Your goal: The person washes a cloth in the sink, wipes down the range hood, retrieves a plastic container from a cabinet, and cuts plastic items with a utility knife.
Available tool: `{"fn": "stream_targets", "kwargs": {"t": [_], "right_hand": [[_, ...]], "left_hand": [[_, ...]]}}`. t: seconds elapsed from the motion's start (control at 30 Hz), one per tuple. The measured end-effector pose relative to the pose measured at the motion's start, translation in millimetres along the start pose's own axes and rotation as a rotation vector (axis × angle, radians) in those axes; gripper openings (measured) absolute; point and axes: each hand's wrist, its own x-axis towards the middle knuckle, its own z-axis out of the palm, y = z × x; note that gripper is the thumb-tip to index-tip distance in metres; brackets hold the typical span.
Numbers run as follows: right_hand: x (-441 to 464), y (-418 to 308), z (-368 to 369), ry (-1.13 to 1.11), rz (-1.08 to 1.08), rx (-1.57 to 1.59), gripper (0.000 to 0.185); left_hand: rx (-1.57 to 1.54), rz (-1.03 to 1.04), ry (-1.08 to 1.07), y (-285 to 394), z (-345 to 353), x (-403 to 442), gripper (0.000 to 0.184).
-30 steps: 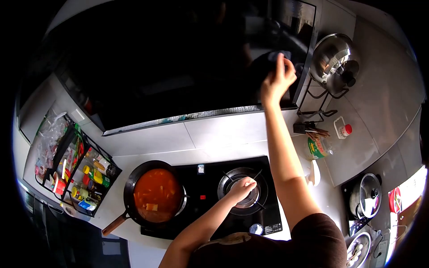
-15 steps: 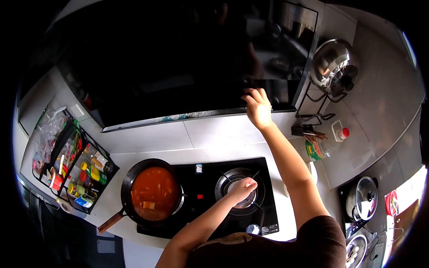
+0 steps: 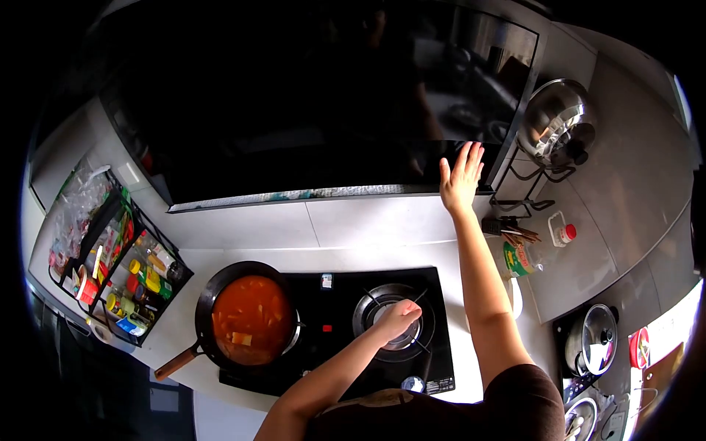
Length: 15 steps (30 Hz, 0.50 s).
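Range hood [image 3: 294, 95], black and glossy, hangs above the tabletop [image 3: 198, 257], with no readable brand on it. The right hand [image 3: 462, 176] is at its lower edge, fingers extended and slightly spread, thumb apart, no object visible in its hold; whether it touches the panel I cannot tell. The left hand [image 3: 399, 320] is curled nearly shut over the right burner [image 3: 390, 351]; whether it grips anything is hidden. On the left side of the black cooktop [image 3: 331, 294] sits a wooden-handled pan [image 3: 204, 316] of red, chunky stew [image 3: 252, 312]. Cooktop stickers include a small red one and a fine-print one at a corner, too small to read. A bottle [image 3: 518, 259] carries a green label with illegible lettering. A metal lid [image 3: 555, 121] rests in a rack [image 3: 523, 202] beside the hood.
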Motion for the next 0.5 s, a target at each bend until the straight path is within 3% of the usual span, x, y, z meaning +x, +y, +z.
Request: {"fn": "stream_targets", "kwargs": {"t": [0.13,0.2,0.33,0.5], "right_hand": [[32,13,1,-0.009,-0.038,-0.134,0.063],[47,19,5,0.095,-0.103,-0.120,0.059],[49,13,15,0.176,-0.090,-0.163,0.066],[29,-22,27,0.060,-0.079,-0.190,0.072]], "left_hand": [[-0.016,0.026,0.001,-7,-1,5,0.031],[-0.023,0.031,0.001,-10,-3,7,0.032],[-0.056,0.085,0.042,-18,-11,12,0.034],[-0.229,0.236,0.259,-8,-24,15,0.033]]}}
